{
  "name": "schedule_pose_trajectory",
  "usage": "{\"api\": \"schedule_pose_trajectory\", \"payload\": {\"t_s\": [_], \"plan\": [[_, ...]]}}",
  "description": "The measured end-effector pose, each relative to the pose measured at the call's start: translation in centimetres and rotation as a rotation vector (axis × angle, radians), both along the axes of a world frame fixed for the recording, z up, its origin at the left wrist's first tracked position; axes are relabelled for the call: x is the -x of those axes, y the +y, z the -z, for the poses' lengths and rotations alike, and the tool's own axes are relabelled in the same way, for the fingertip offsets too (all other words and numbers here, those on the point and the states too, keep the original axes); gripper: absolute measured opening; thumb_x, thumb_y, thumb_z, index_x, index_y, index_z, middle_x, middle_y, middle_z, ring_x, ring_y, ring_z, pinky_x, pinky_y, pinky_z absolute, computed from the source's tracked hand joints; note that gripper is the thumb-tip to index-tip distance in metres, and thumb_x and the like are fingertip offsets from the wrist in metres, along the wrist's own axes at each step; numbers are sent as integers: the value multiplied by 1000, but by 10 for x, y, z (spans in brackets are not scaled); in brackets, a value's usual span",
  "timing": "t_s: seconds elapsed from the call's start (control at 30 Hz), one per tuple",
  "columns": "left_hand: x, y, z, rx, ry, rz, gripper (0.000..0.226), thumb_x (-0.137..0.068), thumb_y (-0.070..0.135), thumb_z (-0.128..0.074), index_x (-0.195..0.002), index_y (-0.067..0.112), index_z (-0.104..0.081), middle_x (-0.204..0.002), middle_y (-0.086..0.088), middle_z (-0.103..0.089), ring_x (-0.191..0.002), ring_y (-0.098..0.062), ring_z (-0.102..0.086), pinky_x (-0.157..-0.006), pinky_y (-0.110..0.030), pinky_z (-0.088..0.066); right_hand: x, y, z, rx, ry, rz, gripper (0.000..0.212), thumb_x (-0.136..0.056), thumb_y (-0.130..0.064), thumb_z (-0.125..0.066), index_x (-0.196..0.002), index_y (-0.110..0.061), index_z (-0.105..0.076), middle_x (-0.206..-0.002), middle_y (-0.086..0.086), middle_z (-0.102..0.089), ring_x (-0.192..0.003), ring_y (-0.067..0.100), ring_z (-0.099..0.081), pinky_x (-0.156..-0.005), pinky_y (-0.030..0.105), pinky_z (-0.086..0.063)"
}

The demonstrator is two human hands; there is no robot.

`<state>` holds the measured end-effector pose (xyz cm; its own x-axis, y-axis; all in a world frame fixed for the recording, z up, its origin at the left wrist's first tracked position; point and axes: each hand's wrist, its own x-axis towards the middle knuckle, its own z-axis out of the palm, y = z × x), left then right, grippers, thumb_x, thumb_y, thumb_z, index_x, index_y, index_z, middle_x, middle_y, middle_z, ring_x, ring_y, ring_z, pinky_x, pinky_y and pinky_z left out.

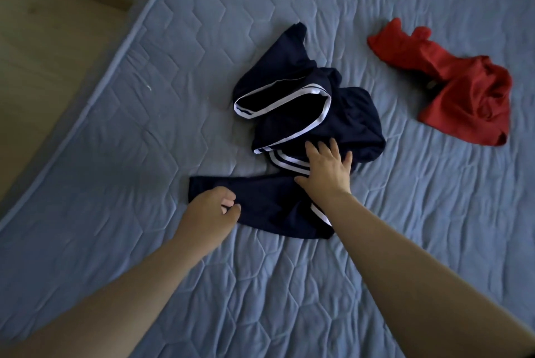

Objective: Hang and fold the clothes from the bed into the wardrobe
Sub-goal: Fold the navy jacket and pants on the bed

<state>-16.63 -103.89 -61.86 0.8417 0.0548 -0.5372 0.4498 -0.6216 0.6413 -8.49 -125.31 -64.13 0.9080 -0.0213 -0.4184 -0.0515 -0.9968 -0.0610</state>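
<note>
The right hand [325, 168] is laid flat, fingers spread, on the navy striped garment [304, 108], which is crumpled mid-bed [144, 97]. The left hand [210, 210] is curled at the garment's 7 o'clock edge; whether cloth is pinched cannot be told. A red garment [457, 85] lies well apart at 2 o'clock.

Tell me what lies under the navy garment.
Around the navy garment only the mattress shows, so it lies on that. Anything beneath its bunched folds is covered by the cloth, and partly by the right hand resting flat on it.
</note>
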Motion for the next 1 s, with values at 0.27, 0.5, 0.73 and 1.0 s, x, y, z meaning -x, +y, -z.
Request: {"api": "schedule_pose_trajectory", "payload": {"t_s": [0.27,0.5,0.73,1.0], "plan": [[-8,-6,16,8,-23,11,22,-92,21,-58,-111,12,-62,-89,7,-60,-84,-8,-58,-71,-16,-44,3,-16,16,-81,-66,-18,19,-91,-13,-47,-90,-14,-66,-95,3,-60,-100,23,-54,-118,45,-11],[-15,-39,0,8,-35,91,45,-84,39,-66,-123,19,-56,-115,6,-61,-98,-9,-60,-85,-28,-49,70,-60,-4,-179,-14,19,21,-92,-14,-46,-96,-17,-67,-94,-2,-57,-100,20,-54,-115,39,-17],[4,-102,-11,3,-22,250,64,-80,46,-68,-134,22,-45,-132,4,-48,-110,-11,-54,-90,-31,-49,148,-119,-15,-209,80,119,22,-95,-17,-43,-97,-21,-64,-95,-6,-56,-102,15,-53,-115,36,-18],[36,-162,-13,41,-82,372,64,-81,41,-69,-137,28,-42,-136,4,-40,-112,-8,-49,-92,-29,-47,210,-200,-28,-131,166,194,27,-93,-14,-42,-101,-25,-66,-100,-6,-60,-106,14,-54,-112,33,-23]]}}
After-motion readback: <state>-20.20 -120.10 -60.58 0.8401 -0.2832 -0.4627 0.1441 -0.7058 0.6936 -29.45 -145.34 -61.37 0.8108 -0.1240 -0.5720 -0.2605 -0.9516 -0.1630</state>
